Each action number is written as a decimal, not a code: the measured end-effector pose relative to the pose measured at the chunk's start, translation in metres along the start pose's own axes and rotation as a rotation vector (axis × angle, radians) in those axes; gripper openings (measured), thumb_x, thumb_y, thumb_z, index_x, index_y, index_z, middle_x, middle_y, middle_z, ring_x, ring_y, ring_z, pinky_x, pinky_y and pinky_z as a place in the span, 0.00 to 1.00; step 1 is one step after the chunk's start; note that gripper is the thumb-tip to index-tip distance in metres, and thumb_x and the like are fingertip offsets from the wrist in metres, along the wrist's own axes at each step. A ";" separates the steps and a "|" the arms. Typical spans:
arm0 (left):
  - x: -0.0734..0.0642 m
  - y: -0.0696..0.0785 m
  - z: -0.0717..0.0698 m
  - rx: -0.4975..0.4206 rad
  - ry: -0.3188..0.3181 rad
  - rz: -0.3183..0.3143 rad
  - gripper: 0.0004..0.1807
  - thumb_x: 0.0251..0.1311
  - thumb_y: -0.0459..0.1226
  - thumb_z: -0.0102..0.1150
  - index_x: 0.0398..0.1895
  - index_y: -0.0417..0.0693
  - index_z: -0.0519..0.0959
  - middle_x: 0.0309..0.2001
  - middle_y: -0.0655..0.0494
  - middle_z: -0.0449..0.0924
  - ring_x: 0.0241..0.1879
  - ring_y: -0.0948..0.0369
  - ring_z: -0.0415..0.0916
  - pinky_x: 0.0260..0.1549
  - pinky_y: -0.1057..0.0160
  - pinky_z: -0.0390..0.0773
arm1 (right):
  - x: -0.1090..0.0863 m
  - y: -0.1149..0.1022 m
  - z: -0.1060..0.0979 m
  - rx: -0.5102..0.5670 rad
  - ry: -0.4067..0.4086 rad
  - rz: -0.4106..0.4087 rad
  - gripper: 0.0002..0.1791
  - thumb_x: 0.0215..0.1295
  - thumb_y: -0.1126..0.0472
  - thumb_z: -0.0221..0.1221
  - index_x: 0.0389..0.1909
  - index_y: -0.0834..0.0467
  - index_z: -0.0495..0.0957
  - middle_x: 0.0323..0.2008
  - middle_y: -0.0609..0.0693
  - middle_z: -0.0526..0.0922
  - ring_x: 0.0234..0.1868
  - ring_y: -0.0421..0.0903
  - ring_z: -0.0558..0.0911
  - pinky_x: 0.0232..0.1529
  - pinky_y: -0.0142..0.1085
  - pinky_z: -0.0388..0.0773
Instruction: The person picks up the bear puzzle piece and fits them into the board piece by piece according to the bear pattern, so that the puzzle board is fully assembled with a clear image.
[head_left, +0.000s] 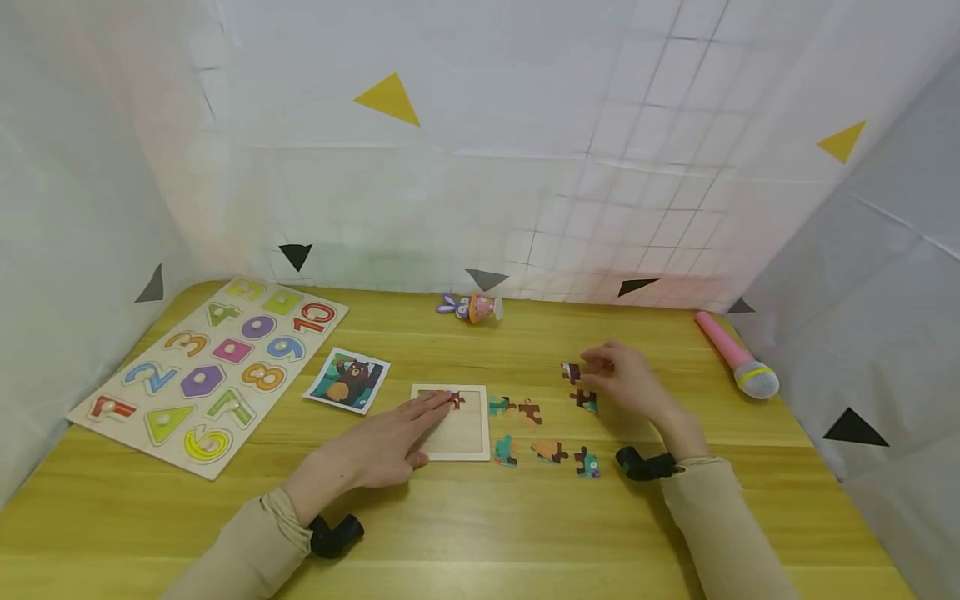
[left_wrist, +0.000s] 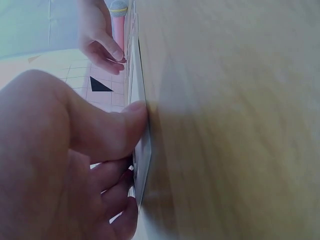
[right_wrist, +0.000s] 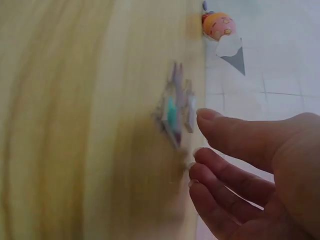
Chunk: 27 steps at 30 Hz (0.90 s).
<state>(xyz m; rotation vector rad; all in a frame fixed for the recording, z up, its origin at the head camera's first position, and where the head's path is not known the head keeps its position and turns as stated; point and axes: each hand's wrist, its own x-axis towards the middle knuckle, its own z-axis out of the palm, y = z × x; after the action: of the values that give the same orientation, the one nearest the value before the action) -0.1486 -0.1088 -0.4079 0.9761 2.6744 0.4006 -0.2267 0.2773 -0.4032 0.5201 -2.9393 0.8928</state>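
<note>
My left hand (head_left: 386,446) lies over the left side of a small wooden puzzle tray (head_left: 485,425), its fingers extended across it and the thumb at the near edge. Beside the fingertips, a brown puzzle piece (head_left: 457,401) sits in the tray's upper part. In the left wrist view the thumb (left_wrist: 134,117) touches the tray's rim. My right hand (head_left: 630,383) hovers by a dark-and-white puzzle piece (head_left: 572,372), and a brown-and-teal piece (head_left: 583,401) lies just nearer. The right wrist view shows a gap between thumb and fingers, with nothing held.
Several loose pieces, including an orange one (head_left: 550,451), lie right of the tray. A bear picture card (head_left: 348,381) and a number-and-shape board (head_left: 217,367) are at left. A rabbit figurine (head_left: 470,308) lies at the back, a pink toy microphone (head_left: 738,357) at right.
</note>
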 end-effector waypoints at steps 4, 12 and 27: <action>0.000 0.000 0.000 -0.006 -0.002 -0.005 0.38 0.69 0.39 0.52 0.80 0.46 0.52 0.81 0.55 0.44 0.79 0.54 0.44 0.73 0.50 0.59 | 0.001 0.002 0.002 0.000 -0.037 0.016 0.19 0.66 0.63 0.66 0.55 0.68 0.80 0.43 0.59 0.80 0.44 0.54 0.80 0.48 0.49 0.79; 0.000 0.001 0.000 0.003 -0.007 -0.015 0.39 0.69 0.40 0.53 0.80 0.47 0.51 0.81 0.55 0.44 0.79 0.54 0.45 0.73 0.50 0.59 | 0.001 0.004 0.004 -0.030 -0.073 -0.006 0.15 0.68 0.64 0.63 0.53 0.63 0.82 0.41 0.57 0.76 0.40 0.50 0.73 0.41 0.42 0.72; 0.001 0.001 0.000 0.007 0.000 -0.025 0.39 0.68 0.39 0.53 0.80 0.48 0.52 0.81 0.56 0.45 0.79 0.55 0.46 0.73 0.51 0.60 | 0.002 0.003 0.007 -0.062 -0.059 0.033 0.11 0.67 0.62 0.65 0.46 0.62 0.83 0.41 0.56 0.77 0.41 0.51 0.75 0.44 0.44 0.74</action>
<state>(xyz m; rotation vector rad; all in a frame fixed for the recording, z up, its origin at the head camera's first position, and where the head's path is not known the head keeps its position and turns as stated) -0.1485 -0.1072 -0.4080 0.9444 2.6870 0.3859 -0.2291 0.2748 -0.4104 0.5050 -3.0255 0.7995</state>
